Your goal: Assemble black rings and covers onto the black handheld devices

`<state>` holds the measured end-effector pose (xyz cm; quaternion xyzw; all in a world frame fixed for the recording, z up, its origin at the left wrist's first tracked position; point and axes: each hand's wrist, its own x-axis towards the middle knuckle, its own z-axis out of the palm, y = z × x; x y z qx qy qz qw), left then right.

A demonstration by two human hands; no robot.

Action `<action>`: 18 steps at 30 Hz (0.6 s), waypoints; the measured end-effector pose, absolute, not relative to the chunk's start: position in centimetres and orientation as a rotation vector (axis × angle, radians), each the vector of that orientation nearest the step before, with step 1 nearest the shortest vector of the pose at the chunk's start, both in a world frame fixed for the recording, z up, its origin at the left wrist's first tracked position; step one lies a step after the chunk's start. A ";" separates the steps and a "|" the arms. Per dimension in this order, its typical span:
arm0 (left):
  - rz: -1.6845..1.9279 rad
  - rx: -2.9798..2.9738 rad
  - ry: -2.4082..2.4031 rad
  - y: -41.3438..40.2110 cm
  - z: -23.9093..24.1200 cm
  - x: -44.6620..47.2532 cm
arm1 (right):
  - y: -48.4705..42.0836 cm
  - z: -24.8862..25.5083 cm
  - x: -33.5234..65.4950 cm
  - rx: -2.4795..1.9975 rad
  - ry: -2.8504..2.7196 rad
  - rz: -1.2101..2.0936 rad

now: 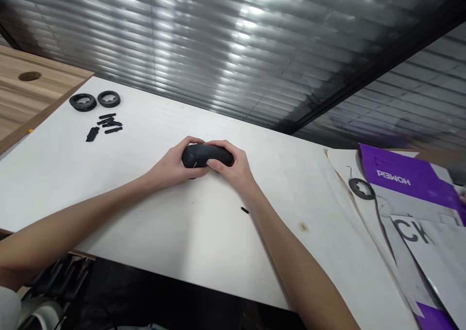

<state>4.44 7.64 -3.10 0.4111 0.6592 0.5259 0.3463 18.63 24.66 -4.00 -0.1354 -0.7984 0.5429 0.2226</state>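
Both hands hold a black oblong rounded object [207, 154] just above the white tabletop [145, 208]. My left hand [174, 165] wraps its left end, and my right hand [229, 165] grips its right end with the thumb across the front. The underside is hidden by my fingers. Up and to the left lie two black rubber rings [83, 102] and several small black strips [105, 125]. A tiny black piece [244, 210] rests on the table near my right wrist.
A third black ring [361, 189] lies on white paper [349, 165] at the right, next to purple-and-white packaging [407, 174]. A wooden table [29, 92] adjoins at the far left. Ribbed, reflective dark panels [218, 43] stand behind the table.
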 end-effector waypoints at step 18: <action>1.401 1.005 1.596 7.8 -3.3 4.1 | 25.0 -3.9 19.0 -0.322 -2.252 1.517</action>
